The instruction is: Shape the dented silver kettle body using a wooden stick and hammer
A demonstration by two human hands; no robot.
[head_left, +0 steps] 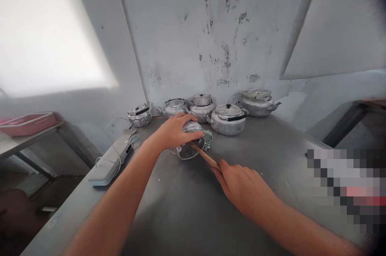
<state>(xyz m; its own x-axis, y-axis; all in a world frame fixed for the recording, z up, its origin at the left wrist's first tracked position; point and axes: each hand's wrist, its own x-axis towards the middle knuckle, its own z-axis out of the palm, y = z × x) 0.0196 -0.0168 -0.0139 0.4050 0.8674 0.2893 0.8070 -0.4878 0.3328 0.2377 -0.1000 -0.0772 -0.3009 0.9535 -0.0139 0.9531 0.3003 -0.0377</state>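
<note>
The metal pot (187, 152) lies tipped on the tabletop (181, 207), its mouth towards you, directly beneath your left hand (176, 130), whose fingers and thumb clasp its upper side. Your right hand (241, 181) has its fingers pinched around a wooden stick (206, 156), which reaches the mouth. Metal kettles (227, 126) stand behind.

Open tabletop (181, 215) around the metal vessel (187, 153) at 3 and 6 o'clock, five kettles (201, 110) barring 10 through 2, mottled wall (181, 46) behind them at 12, grey case (110, 162) at 9, left forearm (120, 197) across 8, right hand (241, 181) blocking 4.
</note>
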